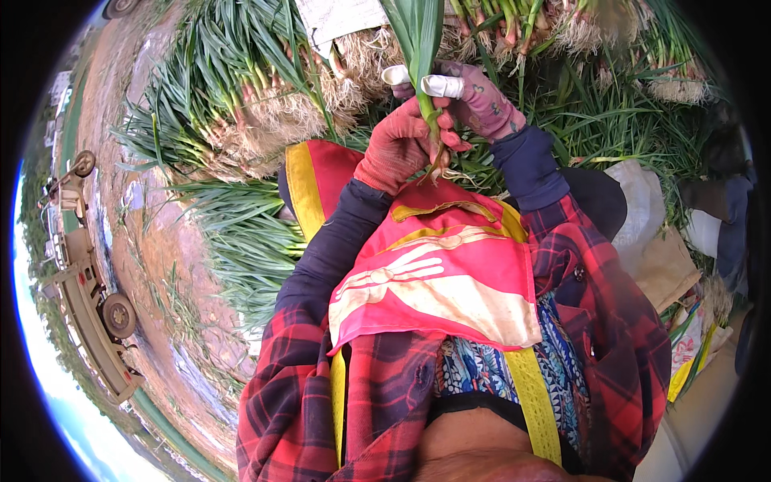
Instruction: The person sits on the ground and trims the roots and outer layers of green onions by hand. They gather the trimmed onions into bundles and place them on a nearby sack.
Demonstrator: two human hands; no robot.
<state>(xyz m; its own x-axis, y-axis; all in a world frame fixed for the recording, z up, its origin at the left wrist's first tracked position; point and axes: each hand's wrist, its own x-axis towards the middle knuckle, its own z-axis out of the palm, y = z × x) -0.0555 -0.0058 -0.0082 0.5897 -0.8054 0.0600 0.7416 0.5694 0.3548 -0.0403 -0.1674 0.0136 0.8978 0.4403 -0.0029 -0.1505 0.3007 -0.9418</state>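
A green garlic plant (427,111) is held upright in front of my lap, its flat leaves toward the top of the view and its roots toward me. My left hand (394,147), in a red knit glove, wraps the lower stem, with fingertips showing on the far side. My right hand (485,102) wears a pink patterned glove with white coverings on the thumb and a finger. Those two tips pinch the plant higher up, where the leaves begin. Just below the hands lies a red apron (415,241) with yellow trim.
Rooted garlic bundles (241,102) lie ahead to the left, with another pile (253,241) beside my left arm. Loose green leaves (608,120) cover the ground ahead right. A whitish sack (638,205) and brown sheet (668,265) lie right. A vehicle (90,313) stands across muddy ground (162,247).
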